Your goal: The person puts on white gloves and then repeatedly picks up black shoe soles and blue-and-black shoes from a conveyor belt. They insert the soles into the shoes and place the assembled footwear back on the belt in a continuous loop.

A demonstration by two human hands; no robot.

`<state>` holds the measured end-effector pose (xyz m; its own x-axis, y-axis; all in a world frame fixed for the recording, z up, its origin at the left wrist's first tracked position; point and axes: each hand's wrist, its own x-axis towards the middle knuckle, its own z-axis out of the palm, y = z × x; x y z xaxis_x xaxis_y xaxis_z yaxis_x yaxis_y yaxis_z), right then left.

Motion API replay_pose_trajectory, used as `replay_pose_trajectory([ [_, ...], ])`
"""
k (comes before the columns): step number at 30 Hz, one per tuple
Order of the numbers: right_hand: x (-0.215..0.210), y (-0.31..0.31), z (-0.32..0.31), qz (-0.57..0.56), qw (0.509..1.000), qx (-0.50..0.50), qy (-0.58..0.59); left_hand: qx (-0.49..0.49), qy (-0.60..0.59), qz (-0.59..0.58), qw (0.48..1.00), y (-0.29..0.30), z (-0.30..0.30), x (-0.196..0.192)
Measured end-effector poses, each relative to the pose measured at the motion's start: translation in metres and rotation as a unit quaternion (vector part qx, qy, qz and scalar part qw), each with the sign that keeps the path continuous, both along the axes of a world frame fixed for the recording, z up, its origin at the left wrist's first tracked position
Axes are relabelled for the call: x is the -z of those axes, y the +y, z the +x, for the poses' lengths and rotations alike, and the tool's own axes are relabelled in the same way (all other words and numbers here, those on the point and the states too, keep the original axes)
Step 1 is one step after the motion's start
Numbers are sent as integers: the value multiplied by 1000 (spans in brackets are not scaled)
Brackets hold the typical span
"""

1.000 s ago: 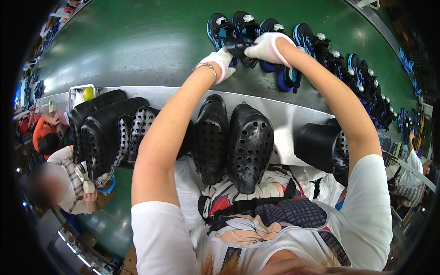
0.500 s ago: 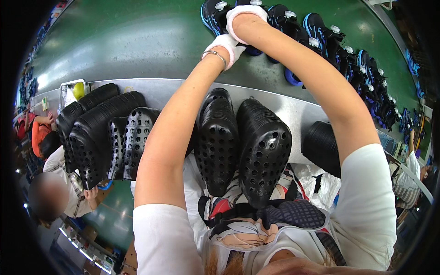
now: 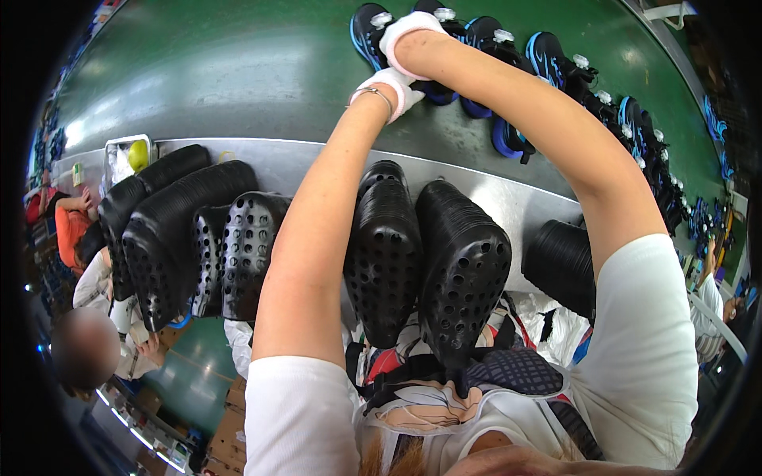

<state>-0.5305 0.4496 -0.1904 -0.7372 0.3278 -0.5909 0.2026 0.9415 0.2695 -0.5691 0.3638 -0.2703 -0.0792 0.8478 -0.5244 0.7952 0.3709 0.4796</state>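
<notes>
Both my arms reach over the bench to the far edge of the view, each hand in a white glove. My right hand (image 3: 406, 41) is over the left end of a row of black-and-blue sports shoes, beside the leftmost shoe (image 3: 367, 36). Just below it and nearly touching it is my left hand (image 3: 399, 90), with a metal bangle on its wrist. A black shoe (image 3: 438, 94) shows partly beyond the hands. The fingers of both hands are mostly hidden behind gloves and wrists, so what they grip cannot be made out.
Stacks of nested, perforated black plastic shoe shapes (image 3: 464, 262) stand close before me, with more stacks (image 3: 190, 206) to the left and one (image 3: 559, 258) to the right. A green surface (image 3: 238, 63) carries shoes curving right. A tray (image 3: 117, 163) sits left, near other people.
My right hand has shifted a little left, closer to the leftmost shoe. My left hand stays just below it. The whole view has moved slightly.
</notes>
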Motion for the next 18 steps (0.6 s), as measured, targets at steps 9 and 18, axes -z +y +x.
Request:
replay_pose_trajectory([
  [9, 138, 3, -77, -71, 959, 155, 228, 61, 28, 46, 997, -29, -37, 49],
  [18, 122, -47, -108, -68, 969, 26, 238, -10, 70, 46, 996, -81, -72, 68],
])
